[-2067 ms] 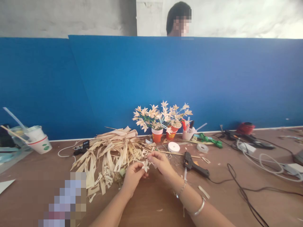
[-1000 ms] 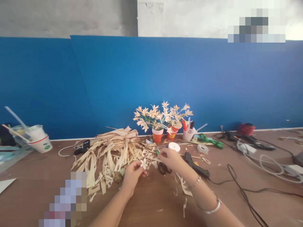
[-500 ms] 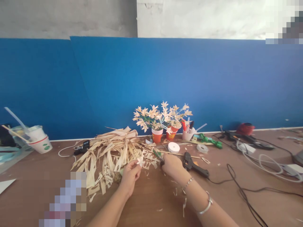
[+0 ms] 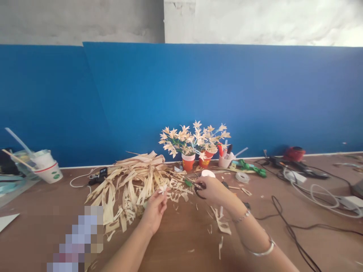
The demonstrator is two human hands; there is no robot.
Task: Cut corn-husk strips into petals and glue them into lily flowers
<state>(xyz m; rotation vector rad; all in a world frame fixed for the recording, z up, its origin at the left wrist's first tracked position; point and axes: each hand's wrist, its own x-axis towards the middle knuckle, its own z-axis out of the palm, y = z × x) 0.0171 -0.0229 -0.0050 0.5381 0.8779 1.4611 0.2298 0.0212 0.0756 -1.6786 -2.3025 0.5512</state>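
Observation:
Between the thumb and fingers of my left hand (image 4: 154,211) is a small pale husk flower (image 4: 162,189) with pointed petals. My right hand (image 4: 212,192) is closed around the black looped handles of scissors (image 4: 200,192); their blades are hard to make out. A small green piece (image 4: 188,183) shows just left of the scissors. Beside my left hand spreads a heap of dried corn husks (image 4: 121,189), with cut scraps (image 4: 178,192) between the two hands. A glue gun (image 4: 225,184) lies mostly hidden behind my right hand and forearm.
Behind the hands, red paper cups (image 4: 188,163) hold husk flowers (image 4: 184,136). A white tape roll (image 4: 208,173), a clear tape roll (image 4: 242,177) and a tool cup (image 4: 225,161) stand nearby. Cables (image 4: 292,226) cross the right side. A white cup (image 4: 49,172) stands far left.
My right hand has shifted right and turned, bringing the scissors' black handles into view and covering more of the glue gun. My left hand moved slightly left with the flower. A larger husk scrap shows under my right wrist.

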